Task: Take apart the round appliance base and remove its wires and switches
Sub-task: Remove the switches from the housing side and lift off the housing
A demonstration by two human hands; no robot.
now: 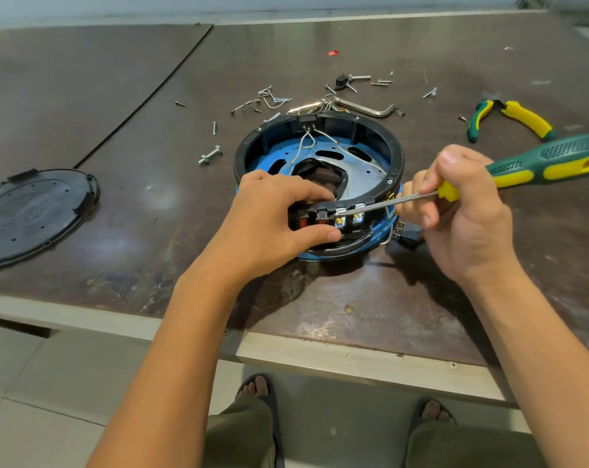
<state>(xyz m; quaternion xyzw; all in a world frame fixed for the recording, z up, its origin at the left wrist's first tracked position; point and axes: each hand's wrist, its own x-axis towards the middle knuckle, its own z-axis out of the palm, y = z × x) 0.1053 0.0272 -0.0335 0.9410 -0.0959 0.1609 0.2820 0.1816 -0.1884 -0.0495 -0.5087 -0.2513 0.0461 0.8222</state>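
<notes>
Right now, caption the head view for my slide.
Left hand grips the round base while the right hand holds a screwdriver tip against its front switches.

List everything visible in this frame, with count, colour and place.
appliance base: one, black ring on blue plate, table centre
red switches: two, in base's near wall
wires: several, whitish, inside base
cover: one, black, round, table left
screws and bolts: many, silver, scattered behind base
hex key: one, grey, behind base
pliers: one, green-yellow, far right
red scrap: one, far side
table: one, dark brown
screwdriver: one, green-yellow, tip at the switches
left hand: grips base's near wall
right hand: holds screwdriver
</notes>
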